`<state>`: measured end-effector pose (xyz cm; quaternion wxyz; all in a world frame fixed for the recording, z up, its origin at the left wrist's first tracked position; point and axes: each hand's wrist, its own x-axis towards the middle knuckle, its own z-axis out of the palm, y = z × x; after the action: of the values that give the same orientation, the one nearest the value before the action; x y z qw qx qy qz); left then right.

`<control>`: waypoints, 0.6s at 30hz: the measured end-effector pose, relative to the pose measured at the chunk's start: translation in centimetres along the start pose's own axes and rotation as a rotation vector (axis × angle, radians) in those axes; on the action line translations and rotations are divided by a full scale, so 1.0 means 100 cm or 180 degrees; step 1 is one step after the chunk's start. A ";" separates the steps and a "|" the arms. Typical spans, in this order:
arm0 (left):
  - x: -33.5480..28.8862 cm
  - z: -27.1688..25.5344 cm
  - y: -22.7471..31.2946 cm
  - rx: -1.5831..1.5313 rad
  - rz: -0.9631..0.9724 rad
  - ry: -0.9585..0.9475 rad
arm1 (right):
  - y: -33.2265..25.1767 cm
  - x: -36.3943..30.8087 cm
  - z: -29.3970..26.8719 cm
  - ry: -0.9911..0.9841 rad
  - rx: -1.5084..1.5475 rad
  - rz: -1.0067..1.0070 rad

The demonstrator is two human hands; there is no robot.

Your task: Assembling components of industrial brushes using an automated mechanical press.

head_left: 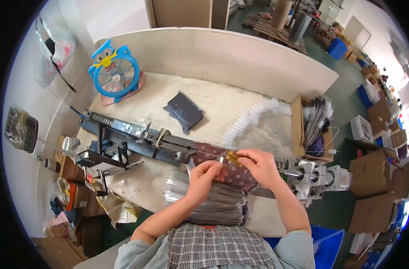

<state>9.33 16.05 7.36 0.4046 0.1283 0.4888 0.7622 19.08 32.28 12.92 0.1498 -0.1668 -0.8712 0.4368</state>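
Note:
My right hand [260,166] is closed on a small brass-coloured block [232,157]. Close beside it, my left hand [205,175] pinches something small with a white end, too small to name. A thin metal wire runs by the fingertips toward a long metal bench machine [168,143] on the left. Both hands are over a dotted brown cloth [205,151]. Below them lies a thick bundle of thin metal wires [209,201], in front of my checked apron [213,246]. Beyond the hands, several wire brushes with white bristle tips [262,121] are fanned out on the table.
A blue fan [116,77] and a dark phone-like slab [185,110] stand and lie toward the back. At right are a cardboard box [297,125] of wire brushes and a metal shaft assembly [318,177]. A crank-like metal frame [107,162] stands at left; a low partition [213,49] borders the table.

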 end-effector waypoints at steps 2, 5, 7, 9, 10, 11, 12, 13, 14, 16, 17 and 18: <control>0.009 0.009 -0.007 0.0130 0.0011 -0.0057 | 0.005 -0.007 -0.005 0.0095 0.0081 0.0018; 0.016 0.012 -0.017 0.0283 0.0101 -0.0105 | 0.007 -0.013 -0.011 0.0004 0.0185 0.0095; 0.016 0.016 -0.016 0.0220 0.0025 0.0200 | 0.011 -0.012 -0.011 0.0084 -0.0212 -0.0847; 0.010 0.012 -0.014 0.0203 0.0106 0.0427 | 0.004 -0.011 -0.012 0.0156 -0.0603 -0.1021; 0.008 0.008 -0.012 0.0164 0.0190 0.0633 | 0.001 -0.008 -0.011 0.0236 -0.1024 -0.1188; 0.006 0.006 -0.008 0.0180 0.0202 0.0664 | -0.002 0.000 -0.006 0.0225 -0.0994 -0.1208; 0.004 0.004 -0.004 -0.0010 0.0203 0.0743 | -0.009 0.010 0.001 0.0498 -0.1195 -0.1314; 0.004 0.003 0.000 -0.0206 0.0218 0.0816 | -0.015 0.018 0.009 0.0777 -0.1401 -0.1427; 0.005 -0.001 0.000 -0.0303 0.0111 0.0796 | -0.014 0.025 0.021 0.0772 -0.1390 -0.1450; 0.004 -0.002 0.003 -0.0399 0.0054 0.0752 | -0.010 0.038 0.042 0.0403 -0.1551 -0.1232; 0.005 -0.001 0.004 -0.0493 -0.0028 0.0694 | -0.008 0.037 0.042 0.0398 -0.1569 -0.1237; 0.004 0.000 0.006 -0.0456 -0.0149 0.0770 | -0.012 0.035 0.041 0.0292 -0.1260 -0.1120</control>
<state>8.74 16.18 7.81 0.3684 -0.0053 0.4812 0.7954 14.07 30.16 11.91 0.2272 -0.0585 -0.9475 0.2172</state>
